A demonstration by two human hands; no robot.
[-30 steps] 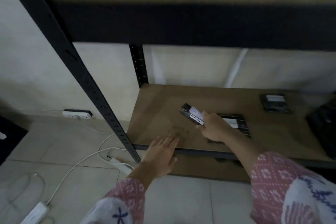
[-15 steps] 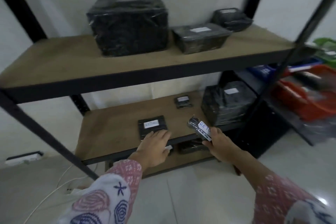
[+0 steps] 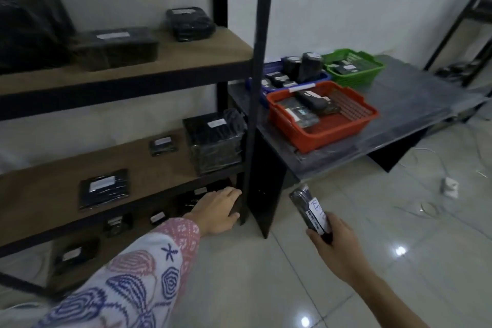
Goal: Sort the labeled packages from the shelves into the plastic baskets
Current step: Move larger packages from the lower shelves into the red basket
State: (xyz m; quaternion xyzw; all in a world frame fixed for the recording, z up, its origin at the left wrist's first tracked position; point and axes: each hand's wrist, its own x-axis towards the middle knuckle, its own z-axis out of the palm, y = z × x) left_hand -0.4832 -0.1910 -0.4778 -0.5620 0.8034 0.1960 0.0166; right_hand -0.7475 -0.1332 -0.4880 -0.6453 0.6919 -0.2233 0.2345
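My right hand [image 3: 336, 245] grips a small black wrapped package [image 3: 310, 210] with a white handwritten label, held over the floor to the right of the shelf unit. My left hand [image 3: 217, 210] rests flat with fingers spread against the lower shelf edge by the black corner post [image 3: 254, 88]. On a low grey table [image 3: 415, 112] stand three baskets: a red one [image 3: 343, 128] in front, a blue one [image 3: 318, 78] behind it and a green one [image 3: 368, 72] at the back right, each holding black packages.
More black labeled packages lie on the wooden shelves: a flat one [image 3: 103, 190], a small one [image 3: 162, 145], a large box [image 3: 215, 144], several on the upper shelf [image 3: 186, 50] and the bottom level. A white plug [image 3: 450, 188] and cables lie on the tiled floor.
The view has swung right from the shelf to the table with baskets. My right hand carried the package off the shelf and out past the corner post. My left hand slid right along the shelf edge.
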